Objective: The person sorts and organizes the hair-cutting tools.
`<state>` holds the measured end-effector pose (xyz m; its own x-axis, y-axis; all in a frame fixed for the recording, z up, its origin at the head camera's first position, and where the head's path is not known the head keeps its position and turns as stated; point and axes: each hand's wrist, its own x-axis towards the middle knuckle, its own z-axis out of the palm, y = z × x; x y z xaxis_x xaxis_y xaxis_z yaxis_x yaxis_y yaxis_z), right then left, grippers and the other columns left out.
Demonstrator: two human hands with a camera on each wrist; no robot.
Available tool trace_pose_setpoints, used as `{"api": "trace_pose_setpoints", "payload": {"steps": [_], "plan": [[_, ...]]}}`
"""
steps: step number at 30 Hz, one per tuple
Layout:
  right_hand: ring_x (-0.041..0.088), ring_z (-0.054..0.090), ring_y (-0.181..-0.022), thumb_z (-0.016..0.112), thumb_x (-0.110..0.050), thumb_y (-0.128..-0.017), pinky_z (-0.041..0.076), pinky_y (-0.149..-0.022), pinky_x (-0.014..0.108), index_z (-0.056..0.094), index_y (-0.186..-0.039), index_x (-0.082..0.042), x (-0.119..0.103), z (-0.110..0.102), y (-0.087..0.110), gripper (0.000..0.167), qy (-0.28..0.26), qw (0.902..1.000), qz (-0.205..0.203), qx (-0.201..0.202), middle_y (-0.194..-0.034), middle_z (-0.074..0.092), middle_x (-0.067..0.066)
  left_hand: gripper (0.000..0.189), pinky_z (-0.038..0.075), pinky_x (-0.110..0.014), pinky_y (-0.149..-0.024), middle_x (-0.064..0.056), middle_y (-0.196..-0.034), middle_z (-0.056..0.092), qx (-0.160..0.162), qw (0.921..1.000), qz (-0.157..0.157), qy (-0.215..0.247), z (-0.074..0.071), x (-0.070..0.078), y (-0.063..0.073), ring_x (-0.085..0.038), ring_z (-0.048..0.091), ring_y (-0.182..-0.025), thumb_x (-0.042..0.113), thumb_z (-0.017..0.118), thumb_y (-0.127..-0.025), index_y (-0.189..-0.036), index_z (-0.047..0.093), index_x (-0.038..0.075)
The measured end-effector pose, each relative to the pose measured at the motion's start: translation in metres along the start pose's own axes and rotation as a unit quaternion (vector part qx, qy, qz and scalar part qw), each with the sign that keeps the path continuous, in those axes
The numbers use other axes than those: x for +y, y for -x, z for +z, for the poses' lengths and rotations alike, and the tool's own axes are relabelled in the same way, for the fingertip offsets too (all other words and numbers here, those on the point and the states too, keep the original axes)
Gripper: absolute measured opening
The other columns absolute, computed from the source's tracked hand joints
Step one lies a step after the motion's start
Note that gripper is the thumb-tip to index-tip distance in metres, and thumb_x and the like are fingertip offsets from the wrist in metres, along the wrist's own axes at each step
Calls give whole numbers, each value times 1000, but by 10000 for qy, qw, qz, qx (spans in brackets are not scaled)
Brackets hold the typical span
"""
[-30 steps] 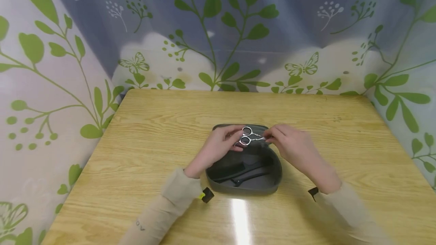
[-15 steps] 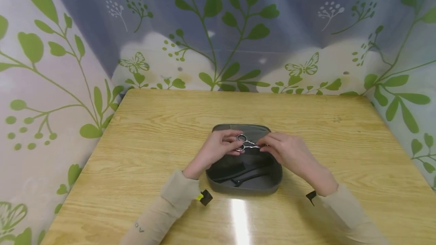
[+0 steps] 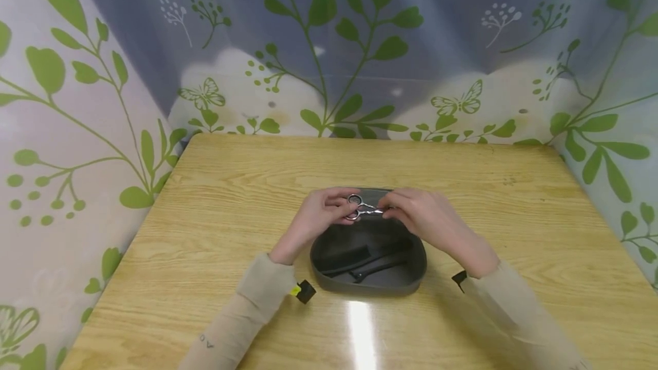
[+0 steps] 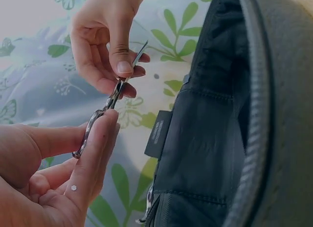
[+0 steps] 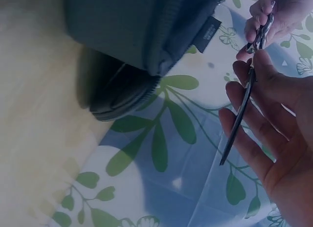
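A pair of silver scissors is held level above the back of an open dark grey zip case. My left hand pinches the finger rings between thumb and fingers. On the other side, my right hand grips the blade end near the pivot. The right wrist view shows the blade running past the thumb across the spread fingers, its tip pointing away from the left hand. Inside the case lie a black comb and a slim black tool with a long handle.
The case stands on a wooden table enclosed by leaf-patterned cloth at the back and sides. A small black label sticks out from the case's edge. Dark cameras sit at the wrists below beige sleeves.
Both hands have shifted a little to the left together with the scissors, dipping slightly and then rising again. The case and its contents have stayed in place.
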<state>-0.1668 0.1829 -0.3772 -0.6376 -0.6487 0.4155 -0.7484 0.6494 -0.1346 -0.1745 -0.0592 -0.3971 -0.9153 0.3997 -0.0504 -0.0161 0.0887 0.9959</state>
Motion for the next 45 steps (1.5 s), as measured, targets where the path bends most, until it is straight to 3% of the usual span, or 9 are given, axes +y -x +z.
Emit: {"api": "trace_pose_setpoints", "payload": {"steps": [8,14,17,20,24,28,34,39,45], "plan": [[13,68,-75,79,-18,-90,53,-58,32,76,-102,-15,-2,-2,-31,13,51,9994,114,-311,-96,75,-2,38,60,-45,-84,-26,-111,72,520,9985,35,159,-18,1,-4,-12,72,-80,2,66,-98,-134,61,-6],[23,71,-86,79,-22,-90,54,-59,38,71,-115,-11,5,-1,-57,28,122,9996,180,171,-107,74,5,40,59,-43,-86,-28,-114,70,1078,9941,86,118,-42,2,-5,-12,72,-82,3,65,-99,-137,59,-5],[24,70,-83,78,-19,-91,50,-53,38,70,-110,-11,11,0,-65,22,124,9989,319,324,-104,73,5,40,60,-37,-85,-31,-117,68,1357,9907,31,135,-58,0,-4,-10,71,-81,1,62,-100,-139,57,-6],[22,69,-81,76,-20,-93,51,-56,38,72,-101,-13,18,4,-71,12,181,9986,487,-51,-99,72,3,40,59,-32,-84,-33,-121,65,1576,9873,-113,162,-74,-4,-2,-8,71,-82,0,59,-101,-140,55,-7],[19,68,-83,74,-20,-95,55,-69,39,75,-98,-16,26,16,-80,5,257,9930,496,-1040,-98,73,0,41,58,-32,-88,-33,-124,63,1734,9842,-345,88,-92,-12,1,-7,70,-83,0,56,-102,-142,51,-9],[19,69,-85,73,-14,-94,56,-76,40,78,-99,-18,33,35,-89,8,92,9851,243,-1698,-99,75,0,42,57,-31,-89,-36,-127,60,1760,9829,-547,-26,-105,-20,4,-8,69,-86,-1,53,-104,-144,47,-12],[17,71,-92,76,-14,-91,57,-82,39,82,-101,-23,39,51,-96,15,-113,9766,-19,-2147,-100,77,-4,42,55,-34,-93,-36,-129,59,1702,9819,-786,-262,-114,-27,6,-9,68,-88,0,51,-104,-143,45,-15],[17,71,-92,78,-11,-89,57,-83,41,83,-97,-23,40,56,-96,14,-54,9757,-108,-2189,-97,77,-5,41,56,-32,-93,-35,-130,58,1559,9833,-856,-394,-119,-31,5,-8,68,-88,0,50,-105,-143,45,-15],[15,72,-86,79,-12,-89,57,-79,40,82,-94,-22,44,62,-95,12,-81,9800,-265,-1972,-94,77,-6,42,55,-34,-95,-34,-132,57,1306,9849,-1000,-533,-122,-36,2,-14,70,-93,2,51,-105,-144,45,-14]]}}
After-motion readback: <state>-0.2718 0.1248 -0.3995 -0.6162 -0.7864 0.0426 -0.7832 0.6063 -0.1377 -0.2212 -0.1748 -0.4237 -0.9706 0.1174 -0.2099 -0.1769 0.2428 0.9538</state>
